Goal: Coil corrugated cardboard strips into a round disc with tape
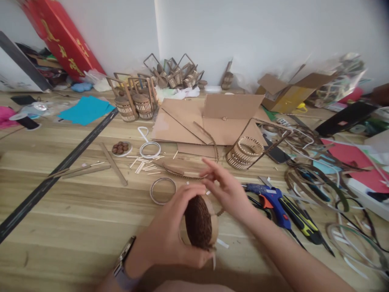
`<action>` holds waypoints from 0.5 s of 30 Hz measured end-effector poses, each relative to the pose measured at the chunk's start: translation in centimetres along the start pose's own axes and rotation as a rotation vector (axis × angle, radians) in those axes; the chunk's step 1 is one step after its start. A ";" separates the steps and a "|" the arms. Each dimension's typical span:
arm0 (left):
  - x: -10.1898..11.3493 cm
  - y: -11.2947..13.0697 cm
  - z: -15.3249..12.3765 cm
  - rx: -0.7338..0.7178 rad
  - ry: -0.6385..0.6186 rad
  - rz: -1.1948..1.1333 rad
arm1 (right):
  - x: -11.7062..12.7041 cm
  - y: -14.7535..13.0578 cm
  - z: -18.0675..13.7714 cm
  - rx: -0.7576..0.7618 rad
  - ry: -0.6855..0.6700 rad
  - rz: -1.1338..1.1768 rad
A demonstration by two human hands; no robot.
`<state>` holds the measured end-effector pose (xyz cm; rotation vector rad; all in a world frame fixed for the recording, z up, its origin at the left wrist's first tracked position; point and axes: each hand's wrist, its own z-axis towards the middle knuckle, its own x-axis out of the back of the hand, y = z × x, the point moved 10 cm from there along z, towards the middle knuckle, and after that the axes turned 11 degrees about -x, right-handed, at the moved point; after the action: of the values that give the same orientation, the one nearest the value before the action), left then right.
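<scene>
My left hand (170,223) is wrapped round a short round piece with a dark brown, ridged top (198,222) and a light cardboard side, held tilted on its edge. A metal-banded watch sits on that wrist. Just above and right of the piece is my right hand (226,190), its index finger raised and its thumb bent toward the other fingers. A thin corrugated cardboard strip (179,174) runs leftward from these fingertips, apparently pinched there. Another bit of strip shows behind the right hand, beside the round piece. A roll of tape (163,202) lies beyond my left hand.
Right of my hands lie a blue glue gun (273,200) and a yellow-black tool (304,221). Beyond stand a slatted basket (243,156) with a tall handle and cardboard sheets (182,117). Small sticks (144,164), a dish of brown balls (121,148) and finished baskets (133,105) are leftward.
</scene>
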<state>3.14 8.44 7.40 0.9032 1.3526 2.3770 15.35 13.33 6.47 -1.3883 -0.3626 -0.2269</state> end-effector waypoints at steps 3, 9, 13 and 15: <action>0.6 -1.4 -0.1 0.098 0.090 0.010 | 3.4 0.9 -1.4 -0.170 0.169 0.302; 0.0 -2.5 -0.1 0.161 0.105 -0.045 | 0.7 0.4 -5.1 -0.395 0.015 0.767; -0.3 -2.9 -0.3 0.184 0.109 -0.106 | -1.8 1.3 -6.2 -0.514 -0.041 0.901; -0.4 -3.1 -0.3 0.194 0.111 -0.133 | -2.0 1.7 -6.3 -0.536 -0.029 0.927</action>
<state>3.06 9.70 4.53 0.7118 1.6547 2.2539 14.85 7.29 3.32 -1.9418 0.3682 0.4960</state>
